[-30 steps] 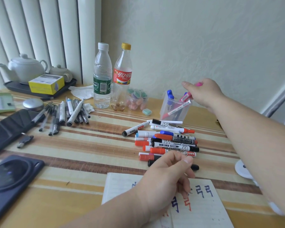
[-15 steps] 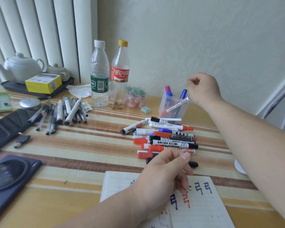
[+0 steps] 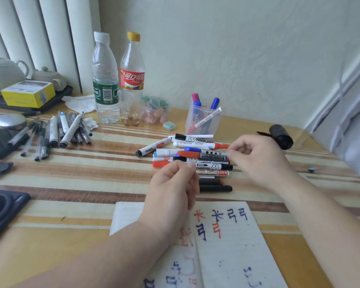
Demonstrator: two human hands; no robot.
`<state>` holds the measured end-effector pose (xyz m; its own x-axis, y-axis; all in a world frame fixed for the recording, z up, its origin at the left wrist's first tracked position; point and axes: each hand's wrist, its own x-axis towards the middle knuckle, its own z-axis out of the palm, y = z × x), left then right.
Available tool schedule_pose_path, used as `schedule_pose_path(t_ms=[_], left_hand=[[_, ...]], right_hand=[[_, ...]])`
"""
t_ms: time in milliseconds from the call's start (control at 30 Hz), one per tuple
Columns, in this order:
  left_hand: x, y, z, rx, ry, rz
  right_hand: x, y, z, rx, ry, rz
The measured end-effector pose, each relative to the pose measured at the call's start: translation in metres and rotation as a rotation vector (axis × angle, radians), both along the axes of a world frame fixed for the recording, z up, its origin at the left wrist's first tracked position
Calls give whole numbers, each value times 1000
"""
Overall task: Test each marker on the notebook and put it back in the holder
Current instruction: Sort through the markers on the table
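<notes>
From the head camera, the table [image 3: 92, 173] has brown and yellow stripes. The notebook [image 3: 227, 246] lies open at the bottom middle of the frame, with red and blue marks on its pages.

Just above it, in the middle, is a pile of markers [image 3: 204, 167] lying flat. The right hand [image 3: 256, 159] comes in from the lower right. Its fingers are bent, and the thumb and first finger pinch the back end of the red-capped marker [image 3: 202, 155] on top of the pile.

The left hand [image 3: 173, 188] comes in from the lower left and sits over the top edge of the notebook. Its fingers are curled with the tips close together at the near side of the pile. I cannot tell if it holds anything.

The clear holder [image 3: 204, 123] stands upright above the pile, near the wall. A few pens stick up out of it, with pink and blue tops.

Two bottles [image 3: 105, 80] stand left of the holder. More pens [image 3: 56, 132] lie at the left. A yellow box [image 3: 27, 93] is at the far left.
</notes>
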<state>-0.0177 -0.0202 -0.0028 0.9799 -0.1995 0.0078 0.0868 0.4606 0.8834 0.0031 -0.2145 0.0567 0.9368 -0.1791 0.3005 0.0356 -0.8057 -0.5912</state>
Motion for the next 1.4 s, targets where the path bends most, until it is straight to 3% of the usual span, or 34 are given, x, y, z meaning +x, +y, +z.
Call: schedule_pose_path(t_ms=[133,200,400,500,667,767,900,1033,1133,1267,1400], left_hand=[[2,2,3,40,3,149],[-1,2,7,71,-25,196],[3,5,7,156,-147,335],[2,6,6,315,-261,347],[-7,2,0,856,-695,200],[-14,0,2,993,-887,76],[-22,-3,11,1021,-953,-19],[-25,-4,10,933,-940,-177],[-24,-3,5,933,-863,-205],[-22,-4,7,956,-863,-139],[-26,-8,9,855,-787,-159]], right_hand=[[-37,5,-19,-140,262,92],[-44,4,-28,-239,270,115],[-40,-7,-38,-140,272,183],[-42,-20,-40,2,255,239],[-50,-37,-29,447,1,397],[-60,-29,-20,639,-77,453],[-68,-12,-18,843,-144,464],[-75,1,-24,716,-51,594],[-76,8,-29,632,-7,566],[-78,16,-27,729,-21,500],[-81,22,-26,844,-20,452]])
